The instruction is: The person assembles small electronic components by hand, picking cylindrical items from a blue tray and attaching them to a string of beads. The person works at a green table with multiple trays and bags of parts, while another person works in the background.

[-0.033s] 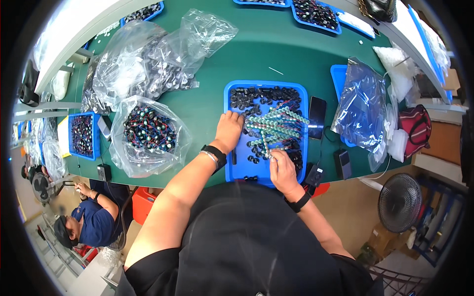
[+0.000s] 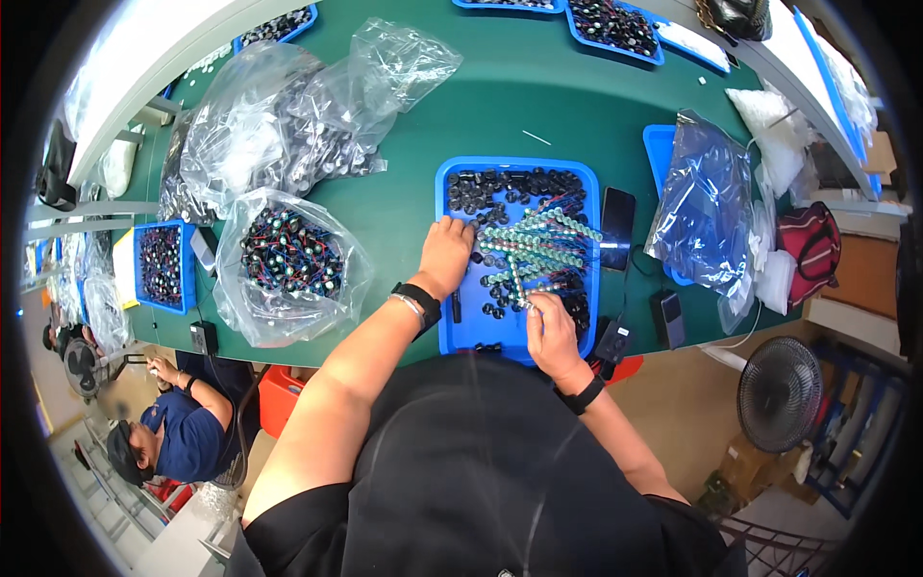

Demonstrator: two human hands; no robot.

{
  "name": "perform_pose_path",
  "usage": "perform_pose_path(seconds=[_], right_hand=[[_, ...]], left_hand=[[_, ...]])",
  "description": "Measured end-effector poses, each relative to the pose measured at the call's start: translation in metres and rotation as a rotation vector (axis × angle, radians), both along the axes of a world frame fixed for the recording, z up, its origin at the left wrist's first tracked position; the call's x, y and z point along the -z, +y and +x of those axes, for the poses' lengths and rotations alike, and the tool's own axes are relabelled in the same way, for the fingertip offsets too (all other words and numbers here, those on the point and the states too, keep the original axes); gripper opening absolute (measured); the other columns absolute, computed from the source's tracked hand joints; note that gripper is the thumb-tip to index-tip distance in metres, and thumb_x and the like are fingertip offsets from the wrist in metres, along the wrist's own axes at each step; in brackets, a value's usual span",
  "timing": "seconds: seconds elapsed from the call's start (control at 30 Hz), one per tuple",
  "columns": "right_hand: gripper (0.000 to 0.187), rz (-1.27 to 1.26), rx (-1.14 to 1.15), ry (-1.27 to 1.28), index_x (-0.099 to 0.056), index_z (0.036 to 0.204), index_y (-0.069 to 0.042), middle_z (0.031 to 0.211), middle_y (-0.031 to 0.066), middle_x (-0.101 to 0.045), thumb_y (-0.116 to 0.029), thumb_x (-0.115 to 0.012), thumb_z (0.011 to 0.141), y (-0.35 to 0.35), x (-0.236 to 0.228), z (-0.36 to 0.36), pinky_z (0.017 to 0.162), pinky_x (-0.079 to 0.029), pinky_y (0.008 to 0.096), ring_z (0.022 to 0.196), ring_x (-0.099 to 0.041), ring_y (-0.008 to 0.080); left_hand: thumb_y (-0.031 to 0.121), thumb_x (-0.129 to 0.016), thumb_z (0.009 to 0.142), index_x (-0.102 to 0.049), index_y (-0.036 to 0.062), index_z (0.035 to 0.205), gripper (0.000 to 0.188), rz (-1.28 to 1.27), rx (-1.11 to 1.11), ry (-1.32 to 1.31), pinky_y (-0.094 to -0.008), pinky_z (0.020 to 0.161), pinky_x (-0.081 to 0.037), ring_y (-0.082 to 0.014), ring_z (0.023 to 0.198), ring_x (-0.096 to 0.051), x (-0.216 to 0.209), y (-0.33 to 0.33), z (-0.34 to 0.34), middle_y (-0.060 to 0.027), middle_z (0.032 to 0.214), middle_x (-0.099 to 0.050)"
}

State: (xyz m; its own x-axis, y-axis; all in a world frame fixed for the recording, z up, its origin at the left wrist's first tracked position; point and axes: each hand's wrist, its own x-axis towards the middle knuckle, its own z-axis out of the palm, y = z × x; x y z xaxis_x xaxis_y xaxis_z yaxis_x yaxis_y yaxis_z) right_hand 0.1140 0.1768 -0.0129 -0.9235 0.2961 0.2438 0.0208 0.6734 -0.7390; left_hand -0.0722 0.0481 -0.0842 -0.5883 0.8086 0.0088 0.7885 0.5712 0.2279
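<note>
In front of me a blue tray [image 2: 471, 332] holds black round caps [image 2: 524, 181] along its far side and a fanned pile of pale-green strips [image 2: 538, 240], each a row of small round pieces. Thin red and blue wires run among them. Reaching over the tray's left rim, my left hand [image 2: 447, 255] has its fingers curled together by the caps; whatever they hold is hidden. My right hand [image 2: 552, 332], at the near right of the pile, pinches the near end of one strip [image 2: 518, 284] that points away from me across the tray.
Left of the tray stands an open clear bag [image 2: 361, 279] of wired round parts, with larger plastic bags [image 2: 240, 135] behind. A phone [image 2: 616, 226], a power bank [image 2: 666, 319] and a bagged tray [image 2: 702, 212] lie right. A fan [image 2: 780, 392] stands right; another person [image 2: 187, 433] sits left.
</note>
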Motion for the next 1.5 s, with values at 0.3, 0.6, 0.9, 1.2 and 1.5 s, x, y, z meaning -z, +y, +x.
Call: perform_pose_path(seconds=[0.3, 0.6, 0.9, 1.2, 1.5], right_hand=[[0.031, -0.252, 0.345, -0.055, -0.053, 0.119, 0.001, 0.103, 0.0135, -0.055, -0.004, -0.044, 0.091, 0.030, -0.010, -0.009, 0.083, -0.044, 0.0324, 0.093, -0.056, 0.0237], [0.028, -0.690, 0.329, -0.308, -0.062, 0.107, 0.001, 0.084, 0.0036, -0.060, -0.022, -0.053, 0.094, 0.018, -0.001, -0.015, 0.073, -0.043, 0.0241, 0.079, -0.054, 0.0106], [0.025, -0.819, 0.257, -0.455, -0.061, 0.104, 0.002, 0.073, 0.0000, -0.058, -0.018, -0.062, 0.089, 0.000, 0.003, -0.012, 0.057, -0.044, 0.0216, 0.062, -0.052, 0.0062], [0.026, -0.810, 0.165, -0.476, -0.061, 0.107, 0.000, 0.076, 0.0009, -0.060, -0.021, -0.057, 0.093, -0.001, -0.002, -0.014, 0.058, -0.044, 0.0218, 0.063, -0.053, 0.0064], [0.019, -0.937, 0.121, -0.446, -0.056, 0.107, -0.004, 0.080, 0.0005, -0.059, -0.018, -0.052, 0.095, 0.000, -0.015, -0.019, 0.054, -0.041, 0.0198, 0.065, -0.052, 0.0055]], left_hand=[[0.009, -0.050, 0.079, -0.061, 0.0034, 0.096, 0.021, 0.003, 0.102, 0.072, -0.0354, 0.082, -0.040, -0.0262, 0.097, -0.051, -0.002, 0.000, 0.003, -0.0125, 0.108, -0.056], [0.005, -0.054, 0.076, -0.059, 0.0040, 0.104, 0.028, 0.116, -0.016, -0.130, -0.0372, 0.082, -0.042, -0.0271, 0.096, -0.052, 0.004, 0.004, 0.014, -0.0106, 0.101, -0.054], [0.004, -0.063, 0.070, -0.054, -0.0025, 0.097, 0.029, 0.099, -0.021, -0.256, -0.0401, 0.086, -0.045, -0.0329, 0.097, -0.051, -0.004, -0.002, 0.014, -0.0172, 0.099, -0.053], [0.011, -0.060, 0.084, -0.054, -0.0043, 0.103, 0.025, 0.305, -0.169, -0.479, -0.0373, 0.077, -0.050, -0.0287, 0.084, -0.059, -0.004, -0.018, 0.016, -0.0172, 0.094, -0.054], [0.012, -0.063, 0.088, -0.058, 0.0004, 0.110, 0.026, 0.708, -0.543, -1.782, -0.0273, 0.081, -0.051, -0.0125, 0.090, -0.061, -0.067, -0.041, 0.044, -0.0052, 0.099, -0.063]])
